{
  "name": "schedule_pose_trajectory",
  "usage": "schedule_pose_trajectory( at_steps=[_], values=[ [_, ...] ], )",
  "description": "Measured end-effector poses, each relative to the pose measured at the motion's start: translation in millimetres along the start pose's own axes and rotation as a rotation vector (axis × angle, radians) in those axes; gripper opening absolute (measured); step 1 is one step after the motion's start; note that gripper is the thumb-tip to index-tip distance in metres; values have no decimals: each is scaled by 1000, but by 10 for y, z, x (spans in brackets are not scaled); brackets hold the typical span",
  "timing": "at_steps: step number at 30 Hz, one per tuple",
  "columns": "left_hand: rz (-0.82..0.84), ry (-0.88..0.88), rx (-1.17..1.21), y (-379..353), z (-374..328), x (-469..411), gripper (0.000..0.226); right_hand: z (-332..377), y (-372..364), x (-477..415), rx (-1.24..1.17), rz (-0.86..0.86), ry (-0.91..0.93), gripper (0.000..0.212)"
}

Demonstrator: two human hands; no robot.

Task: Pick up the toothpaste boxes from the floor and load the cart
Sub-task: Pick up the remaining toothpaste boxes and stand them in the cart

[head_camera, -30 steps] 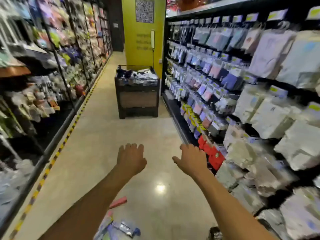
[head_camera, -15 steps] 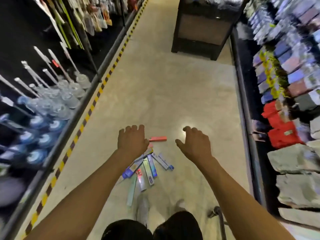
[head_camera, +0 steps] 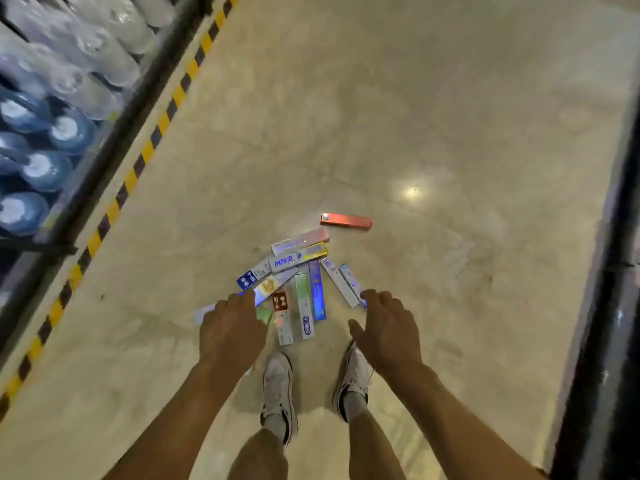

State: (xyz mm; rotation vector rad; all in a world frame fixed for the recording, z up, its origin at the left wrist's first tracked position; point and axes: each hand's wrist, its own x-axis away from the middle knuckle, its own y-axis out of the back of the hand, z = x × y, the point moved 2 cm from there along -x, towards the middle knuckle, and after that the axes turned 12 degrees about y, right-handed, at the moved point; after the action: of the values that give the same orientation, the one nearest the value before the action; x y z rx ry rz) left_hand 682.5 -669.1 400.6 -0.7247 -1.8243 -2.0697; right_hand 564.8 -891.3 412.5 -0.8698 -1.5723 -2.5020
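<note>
Toothpaste boxes (head_camera: pixel 301 282) lie in a loose fan on the floor (head_camera: pixel 381 98), just ahead of the person's two white shoes (head_camera: pixel 278 386). One light blue box (head_camera: pixel 298 259) with a yellow end lies across the far side of the heap and carries the white characters 冷酸灵. A brown label (head_camera: pixel 280 301) on a nearer box seems to read "SP-4" beside smaller characters that are too blurred to read. The blue end of another box (head_camera: pixel 246 280) bears white characters that I cannot make out. A green and white box (head_camera: pixel 304 308) and a dark blue box (head_camera: pixel 317 289) lie side by side, pointing toward the feet. A red box (head_camera: pixel 346 221) lies alone on the floor, a little beyond the heap and apart from it.

The left hand (head_camera: pixel 230 329) is palm down over the near left edge of the heap, its fingers loosely bent, and it holds nothing; whether it touches the boxes under it cannot be told. The right hand (head_camera: pixel 386 329) is palm down too, thumb out and fingers relaxed, empty, with its fingertips at the near end of the rightmost boxes; contact is unclear.

Yellow and black tape (head_camera: pixel 138 161) runs along the floor at the left, beside a low shelf of large water bottles (head_camera: pixel 45 133).
</note>
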Motion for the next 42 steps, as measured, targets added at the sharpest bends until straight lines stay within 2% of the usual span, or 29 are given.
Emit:
schedule_pose_trajectory(
  at_steps=[5,9,16,20,24,31,35,42],
  values=[
    [58,31,55,-1361,-80,-734,56,-262,-1282,-756,-62,47,-30,55],
    [11,-5,16,-2381,-80,-1306,48,-431,-2335,-1212,-147,50,-79,56],
    [17,35,64,-3510,36,-2212,48,-784,-3581,-1825,-182,24,-161,49],
    [-103,59,53,-3953,-1,-2491,56,-951,-4039,-2160,-175,-15,-195,49],
    [-252,78,19,-4136,-2,-2698,48,-1002,-4270,-2417,-165,-43,-161,55],
    [-154,79,32,-4122,-40,-2972,54,-999,-4441,-2626,-207,-64,-174,50],
    [-166,55,17,-4083,29,-2927,57,-988,-4428,-2623,-204,-56,-182,47],
    [-104,70,87,-3611,154,-2319,64,-889,-3875,-2186,-192,-57,-182,37]
  ],
)
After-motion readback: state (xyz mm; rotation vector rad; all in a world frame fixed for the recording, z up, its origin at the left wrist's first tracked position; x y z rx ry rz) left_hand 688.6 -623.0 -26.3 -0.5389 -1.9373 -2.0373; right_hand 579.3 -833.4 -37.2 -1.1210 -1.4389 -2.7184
